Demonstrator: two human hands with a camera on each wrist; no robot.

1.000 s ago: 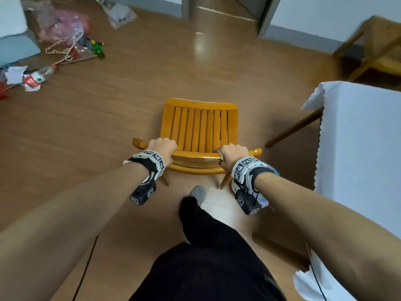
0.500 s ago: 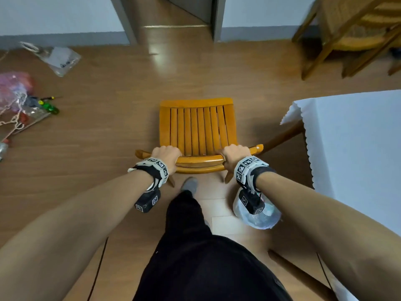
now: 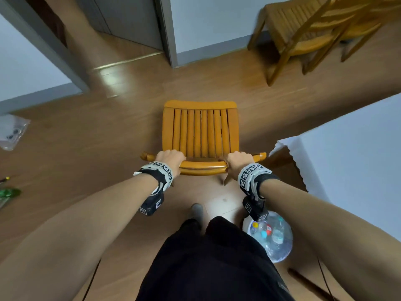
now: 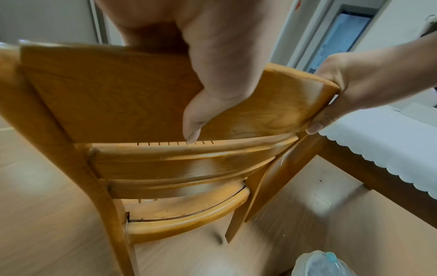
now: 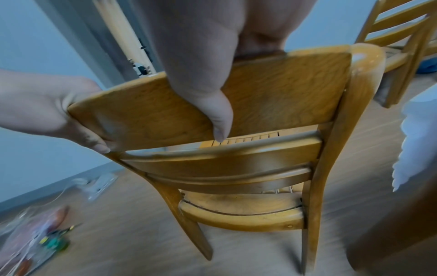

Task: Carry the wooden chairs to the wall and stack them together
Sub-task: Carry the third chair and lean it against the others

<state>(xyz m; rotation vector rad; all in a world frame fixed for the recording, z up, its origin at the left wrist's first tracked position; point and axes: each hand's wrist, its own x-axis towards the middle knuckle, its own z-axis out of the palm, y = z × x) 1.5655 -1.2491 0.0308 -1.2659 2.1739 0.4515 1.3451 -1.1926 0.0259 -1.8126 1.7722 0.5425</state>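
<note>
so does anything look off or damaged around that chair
Yes. The chair that both hands grip by the top rail shows a dark gap or crack along the back of its seat frame. Loose clutter also lies about: a bag of bottles by the feet and plastic packets on the floor.

Home dining room, wood floor [image 3: 97, 148], clothed table [image 3: 347, 153], slatted chairs [image 3: 314, 33] (doorway [image 3: 130, 20] beyond)
</note>
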